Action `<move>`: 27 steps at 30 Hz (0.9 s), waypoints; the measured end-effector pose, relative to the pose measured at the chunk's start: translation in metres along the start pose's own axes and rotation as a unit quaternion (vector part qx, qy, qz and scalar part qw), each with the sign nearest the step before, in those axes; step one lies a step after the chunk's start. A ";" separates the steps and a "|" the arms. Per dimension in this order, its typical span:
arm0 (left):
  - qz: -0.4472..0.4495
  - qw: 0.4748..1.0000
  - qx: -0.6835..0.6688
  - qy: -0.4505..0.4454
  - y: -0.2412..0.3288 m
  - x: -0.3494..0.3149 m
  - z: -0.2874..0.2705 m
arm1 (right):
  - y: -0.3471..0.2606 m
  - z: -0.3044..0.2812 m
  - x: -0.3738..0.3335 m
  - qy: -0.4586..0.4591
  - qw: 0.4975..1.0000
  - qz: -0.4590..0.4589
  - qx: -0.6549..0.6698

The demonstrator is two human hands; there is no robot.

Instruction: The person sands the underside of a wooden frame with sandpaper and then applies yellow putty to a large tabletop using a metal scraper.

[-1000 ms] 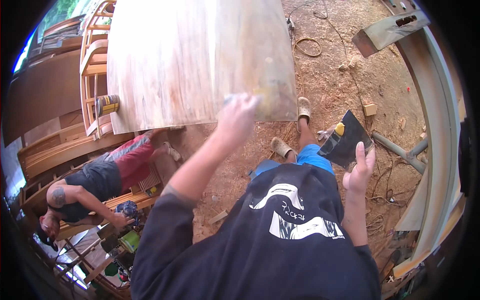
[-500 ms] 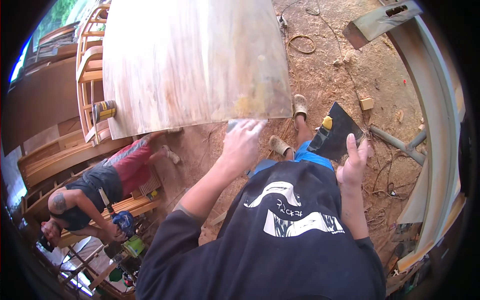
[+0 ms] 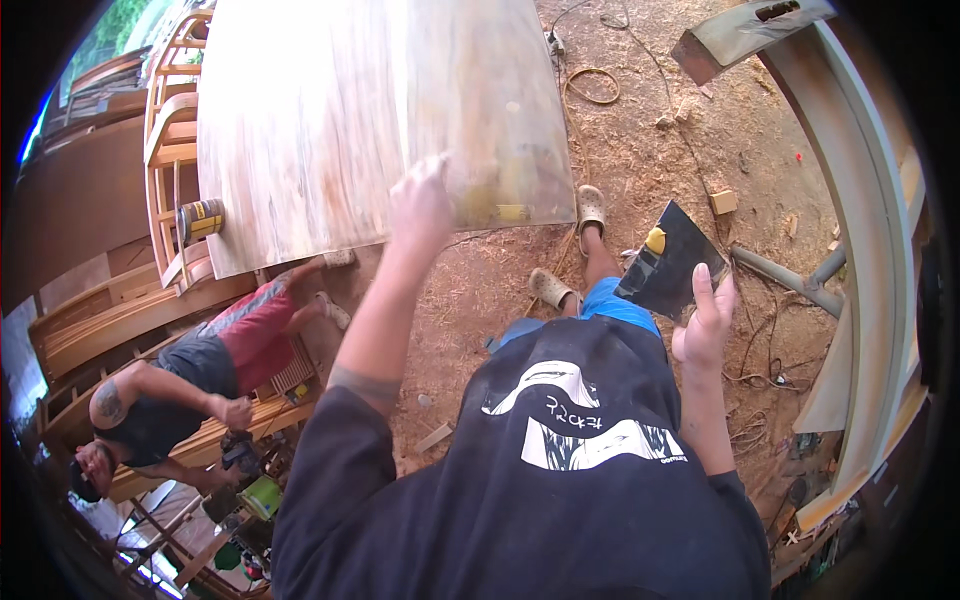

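My left hand [image 3: 424, 195], slightly blurred, is closed over the near part of a large pale wooden panel [image 3: 330, 130]. The flat grey putty spreader seen in its fingers a moment ago is hard to make out now. Yellow putty [image 3: 513, 212] is smeared near the panel's near right edge. In my right hand [image 3: 706, 325] is a flat black board [image 3: 680, 262], gripped at its near edge with the thumb on top. A lump of yellow putty [image 3: 655, 241] sits on the board's far left part.
A tin can [image 3: 202, 220] stands by the panel's left corner, next to a curved wooden frame [image 3: 172, 130]. Another person [image 3: 170, 400] works at the left with a tool. Cables [image 3: 600, 86] and a wood block [image 3: 723, 203] lie on the shavings-covered floor; a steel beam [image 3: 850, 150] rises right.
My left hand has moved from the panel's near edge up and left over its surface. The right hand and board stay almost still. The other person's near arm has shifted.
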State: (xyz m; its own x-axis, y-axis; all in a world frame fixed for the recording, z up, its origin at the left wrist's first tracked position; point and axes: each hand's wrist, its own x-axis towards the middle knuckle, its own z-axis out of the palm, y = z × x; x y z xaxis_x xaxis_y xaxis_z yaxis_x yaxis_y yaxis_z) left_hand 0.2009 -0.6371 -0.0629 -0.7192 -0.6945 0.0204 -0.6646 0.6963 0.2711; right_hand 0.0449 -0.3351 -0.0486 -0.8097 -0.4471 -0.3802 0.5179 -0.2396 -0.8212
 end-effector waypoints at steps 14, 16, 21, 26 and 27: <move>0.108 0.986 -0.026 -0.126 0.072 -0.042 0.008 | 0.000 0.012 -0.003 0.004 0.999 -0.036 0.007; 0.089 0.991 -0.025 -0.101 0.052 -0.021 0.008 | 0.005 0.005 -0.001 -0.007 1.000 -0.025 0.015; 0.068 0.989 0.023 -0.133 0.066 -0.047 0.013 | 0.005 0.012 0.000 -0.013 1.000 -0.014 0.022; 0.093 0.979 -0.072 -0.166 0.053 -0.028 -0.003 | 0.007 0.008 0.000 0.023 0.999 -0.038 0.018; 0.086 0.988 -0.063 -0.109 0.051 -0.021 -0.003 | 0.007 0.007 -0.002 0.027 0.999 -0.041 0.019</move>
State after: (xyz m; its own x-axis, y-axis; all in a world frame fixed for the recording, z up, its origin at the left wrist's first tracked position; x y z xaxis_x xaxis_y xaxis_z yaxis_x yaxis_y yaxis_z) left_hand 0.1829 -0.5879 -0.0465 -0.8549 -0.5027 -0.1282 -0.5084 0.7626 0.4001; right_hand 0.0520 -0.3418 -0.0512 -0.8633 -0.3768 -0.3357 0.4583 -0.3068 -0.8342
